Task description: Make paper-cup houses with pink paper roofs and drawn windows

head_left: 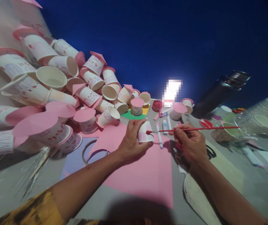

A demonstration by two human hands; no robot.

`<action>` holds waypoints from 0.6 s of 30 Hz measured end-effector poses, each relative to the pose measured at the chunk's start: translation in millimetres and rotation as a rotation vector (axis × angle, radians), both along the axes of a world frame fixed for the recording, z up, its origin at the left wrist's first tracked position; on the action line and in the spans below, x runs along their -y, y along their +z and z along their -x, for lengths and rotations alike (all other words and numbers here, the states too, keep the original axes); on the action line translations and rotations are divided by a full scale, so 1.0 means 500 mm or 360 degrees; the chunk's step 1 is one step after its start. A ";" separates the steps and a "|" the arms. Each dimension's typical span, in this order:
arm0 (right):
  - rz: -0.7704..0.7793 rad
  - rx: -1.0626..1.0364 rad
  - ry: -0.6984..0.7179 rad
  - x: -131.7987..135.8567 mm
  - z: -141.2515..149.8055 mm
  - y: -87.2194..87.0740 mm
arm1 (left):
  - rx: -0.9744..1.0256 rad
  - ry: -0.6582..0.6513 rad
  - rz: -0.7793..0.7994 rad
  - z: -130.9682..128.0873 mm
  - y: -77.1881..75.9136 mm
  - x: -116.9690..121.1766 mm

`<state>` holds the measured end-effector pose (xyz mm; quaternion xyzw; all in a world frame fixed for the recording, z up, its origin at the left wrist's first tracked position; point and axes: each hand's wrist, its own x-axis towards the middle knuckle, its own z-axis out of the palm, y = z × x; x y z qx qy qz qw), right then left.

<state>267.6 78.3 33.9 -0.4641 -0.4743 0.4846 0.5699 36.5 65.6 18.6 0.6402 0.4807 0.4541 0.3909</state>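
My left hand (pixel 134 139) grips an upside-down white paper cup (pixel 144 132), with drawn purple lines and a small pink window on its side. In my right hand (pixel 190 140) is a thin red paintbrush (pixel 209 127), pinched near its bristle end. The brush tip (pixel 149 132), loaded with red paint, is at the cup's side; whether it touches cannot be made out. Beneath both lies a pink paper sheet (pixel 136 175). Just beyond the hands are a capped marker (pixel 165 126) and a white pen (pixel 159 136). A red paint jar (pixel 157 105) stands behind them.
Decorated paper cups with pink paper roofs (pixel 91 78) are heaped at the left. A dark bottle (pixel 218 93) leans at the right, near stacked plain cups (pixel 265 115) in plastic. A tape ring (pixel 84 153) lies on purple paper (pixel 74 156). A cloth bag (pixel 199 197) lies under my right forearm.
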 end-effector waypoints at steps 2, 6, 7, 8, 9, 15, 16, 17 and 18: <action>-0.0019 -0.0029 -0.0012 -0.002 -0.001 0.004 | -0.0010 -0.0001 -0.0020 0.000 0.000 0.000; -0.0062 -0.0102 -0.0029 -0.006 -0.007 0.011 | -0.0018 0.0002 -0.0057 0.002 -0.001 0.000; -0.0066 -0.0107 -0.0031 -0.007 -0.008 0.012 | -0.0014 0.0003 -0.0059 0.002 -0.001 0.000; -0.0066 -0.0109 -0.0032 -0.007 -0.009 0.013 | -0.0011 0.0001 -0.0063 0.002 -0.002 -0.001; -0.0062 -0.0106 -0.0029 -0.007 -0.010 0.013 | -0.0013 0.0001 -0.0072 0.003 -0.002 -0.001; 0.0003 -0.0023 0.0017 -0.002 -0.012 0.007 | -0.0040 0.0011 -0.0116 0.003 -0.002 -0.002; 0.0012 -0.0002 0.0017 -0.002 -0.012 0.006 | -0.0036 0.0008 -0.0113 0.004 -0.003 -0.002; 0.0019 0.0017 0.0012 -0.001 -0.011 0.006 | -0.0032 0.0006 -0.0110 0.004 -0.003 -0.002; 0.0021 0.0025 0.0004 -0.001 -0.011 0.006 | -0.0029 0.0003 -0.0109 0.005 -0.004 -0.003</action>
